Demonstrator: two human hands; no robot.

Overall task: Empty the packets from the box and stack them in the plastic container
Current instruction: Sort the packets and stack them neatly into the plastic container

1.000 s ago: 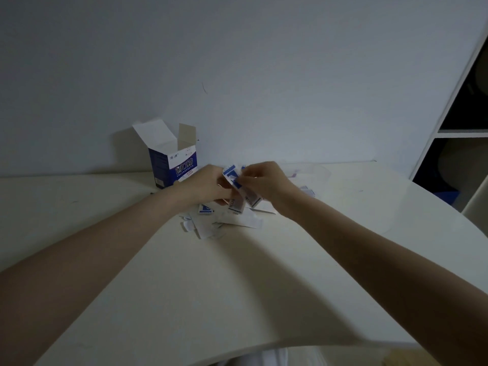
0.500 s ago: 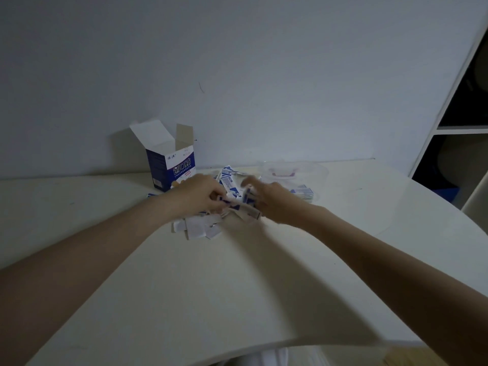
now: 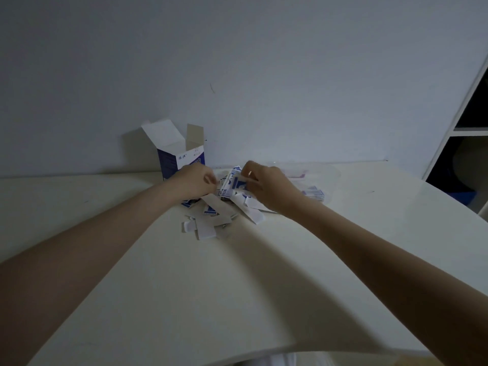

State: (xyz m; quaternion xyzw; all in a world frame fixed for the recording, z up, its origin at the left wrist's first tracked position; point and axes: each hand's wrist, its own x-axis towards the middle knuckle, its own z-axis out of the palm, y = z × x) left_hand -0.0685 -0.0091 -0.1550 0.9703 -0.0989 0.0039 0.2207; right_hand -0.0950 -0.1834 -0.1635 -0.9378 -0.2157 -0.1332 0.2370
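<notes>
The blue and white box (image 3: 176, 157) stands upright with its flaps open at the back of the table, by the wall. Several small blue and white packets (image 3: 211, 220) lie scattered in a pile in front of it. My right hand (image 3: 266, 184) pinches a few packets (image 3: 235, 184) above the pile. My left hand (image 3: 194, 180) sits over the pile's left side with fingers curled; what it grips is hidden. The clear plastic container (image 3: 331, 175) stands behind my right hand, with a few packets (image 3: 314, 193) inside.
A pale rounded table (image 3: 237, 286) carries everything and ends in a curved edge close to me. A grey wall rises right behind the box. A white shelf unit (image 3: 464, 133) with dark compartments stands at the right.
My right hand has lifted from the pile with a few packets pinched in it. My left hand has shifted slightly back toward the box.
</notes>
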